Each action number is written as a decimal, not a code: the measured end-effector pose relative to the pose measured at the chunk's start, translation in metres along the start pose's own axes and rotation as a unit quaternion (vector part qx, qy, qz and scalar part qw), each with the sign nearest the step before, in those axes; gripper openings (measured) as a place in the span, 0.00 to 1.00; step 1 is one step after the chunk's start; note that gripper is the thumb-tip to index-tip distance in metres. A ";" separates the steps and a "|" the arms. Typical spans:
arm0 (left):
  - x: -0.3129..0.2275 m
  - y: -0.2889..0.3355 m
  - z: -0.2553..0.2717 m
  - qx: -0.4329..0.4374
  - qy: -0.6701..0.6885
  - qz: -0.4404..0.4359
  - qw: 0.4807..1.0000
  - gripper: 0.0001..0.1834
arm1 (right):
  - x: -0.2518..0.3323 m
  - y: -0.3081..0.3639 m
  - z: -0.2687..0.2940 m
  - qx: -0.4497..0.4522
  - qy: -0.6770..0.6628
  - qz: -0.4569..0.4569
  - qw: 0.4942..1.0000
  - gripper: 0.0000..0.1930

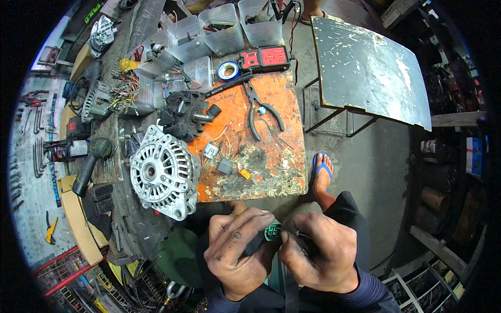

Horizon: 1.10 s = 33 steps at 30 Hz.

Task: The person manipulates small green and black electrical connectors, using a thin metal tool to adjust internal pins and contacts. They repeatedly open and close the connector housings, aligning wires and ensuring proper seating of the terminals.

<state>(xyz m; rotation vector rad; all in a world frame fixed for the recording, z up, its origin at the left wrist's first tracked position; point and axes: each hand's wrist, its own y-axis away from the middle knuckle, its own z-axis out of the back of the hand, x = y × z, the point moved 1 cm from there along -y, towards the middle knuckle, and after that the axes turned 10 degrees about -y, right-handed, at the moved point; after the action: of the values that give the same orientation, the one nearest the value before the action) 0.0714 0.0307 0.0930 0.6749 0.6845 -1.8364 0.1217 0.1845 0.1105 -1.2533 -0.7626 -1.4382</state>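
Part, the green one, is pinched in the left hand, off the tabletop's near edge; right hand pinches shut beside it, can't tell on what; slack grip could drop it imo

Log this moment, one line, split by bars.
left hand: holding small green part | right hand: pinching thin dark piece beside it | nearby: pliers, silver alternator housing

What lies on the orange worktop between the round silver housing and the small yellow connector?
In the head view, a grey connector lies between the silver housing and the yellow connector, with thin wires close by.
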 end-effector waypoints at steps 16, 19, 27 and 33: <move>0.002 0.002 -0.003 -0.029 -0.022 -0.023 0.999 0.27 | -0.005 0.011 -0.016 0.006 0.028 0.010 1.000 0.22; 0.001 0.001 -0.003 -0.031 -0.021 -0.031 0.999 0.27 | -0.002 0.009 -0.015 -0.010 -0.002 -0.031 0.999 0.26; -0.001 0.002 0.003 -0.049 -0.096 -0.091 0.990 0.23 | -0.008 0.010 -0.010 0.018 -0.035 -0.081 0.996 0.28; -0.007 0.000 0.007 -0.030 -0.154 -0.106 0.982 0.23 | -0.014 0.005 -0.006 -0.009 -0.052 -0.078 0.996 0.21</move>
<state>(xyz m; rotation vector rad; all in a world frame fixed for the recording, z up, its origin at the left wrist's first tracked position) 0.0732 0.0298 0.1031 0.2741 0.6195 -2.0511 0.1240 0.1820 0.0952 -1.3147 -0.9375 -1.5162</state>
